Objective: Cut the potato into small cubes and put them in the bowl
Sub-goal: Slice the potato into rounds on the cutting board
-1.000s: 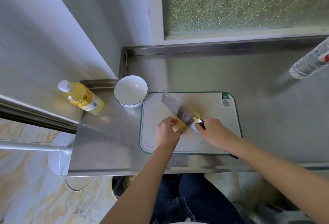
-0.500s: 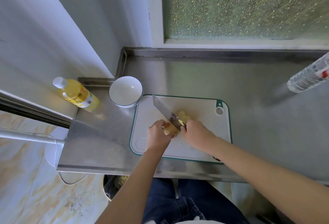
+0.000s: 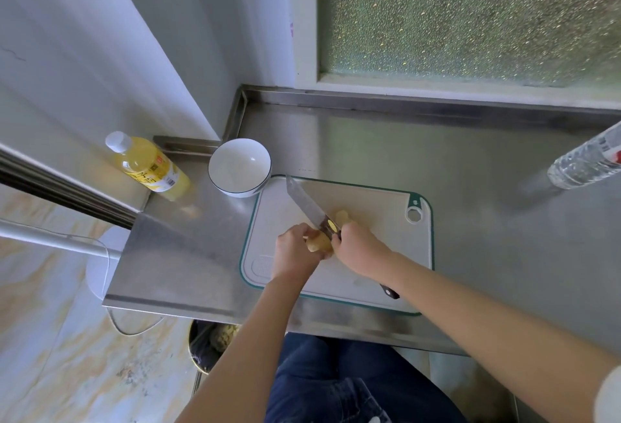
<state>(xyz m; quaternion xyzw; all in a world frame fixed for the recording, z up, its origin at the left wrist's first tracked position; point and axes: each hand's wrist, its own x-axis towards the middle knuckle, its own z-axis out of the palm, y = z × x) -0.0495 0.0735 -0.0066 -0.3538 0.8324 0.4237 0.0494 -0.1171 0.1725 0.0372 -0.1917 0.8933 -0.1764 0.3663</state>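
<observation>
A pale yellow potato lies on the white cutting board with a green rim. My left hand presses down on the potato's left part. My right hand grips the handle of a cleaver, whose blade edge rests in the potato and points up-left toward the bowl. A cut-off potato piece lies just right of the blade. The white bowl with a dark rim stands empty at the board's upper left corner.
A yellow bottle leans left of the bowl. A clear water bottle stands at the far right of the steel counter. The counter's front edge is close below the board; a bin sits under it.
The view shifted, so the board sits lower and more left in the frame. The cleaver has come down from a raised tilt into the potato. Both hands keep their hold.
</observation>
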